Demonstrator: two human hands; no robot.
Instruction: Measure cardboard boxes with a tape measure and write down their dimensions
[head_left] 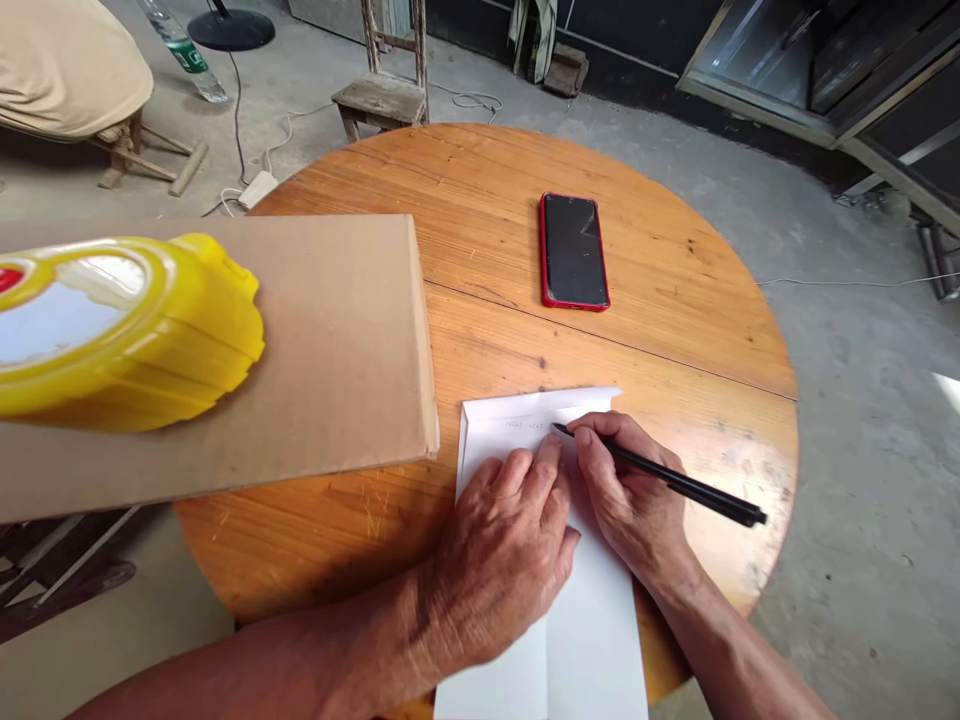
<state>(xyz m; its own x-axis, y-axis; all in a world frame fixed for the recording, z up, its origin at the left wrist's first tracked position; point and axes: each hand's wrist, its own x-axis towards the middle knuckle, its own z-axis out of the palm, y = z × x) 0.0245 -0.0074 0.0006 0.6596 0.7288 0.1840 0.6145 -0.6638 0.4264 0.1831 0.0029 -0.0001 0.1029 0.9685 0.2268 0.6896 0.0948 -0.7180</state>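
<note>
Folded white paper (592, 640) lies on the round wooden table (697, 330) in front of me. A short line of small, faint writing runs near its top edge; I cannot read it. My right hand (637, 490) grips a black pen (697, 490), its tip touching or just above the paper at the end of that line. Flat on the sheet rests my left hand (514, 540), palm down with fingers stretched forward, just left of the pen tip. It covers the middle of the paper.
A cardboard box (345, 340) stands at the left, with a yellow plastic object (187, 340) on it. Farther back on the table lies a red-cased phone (574, 250). A wooden chair (382, 98), a plastic bottle (184, 50) and a power strip (257, 189) with cables are beyond the table.
</note>
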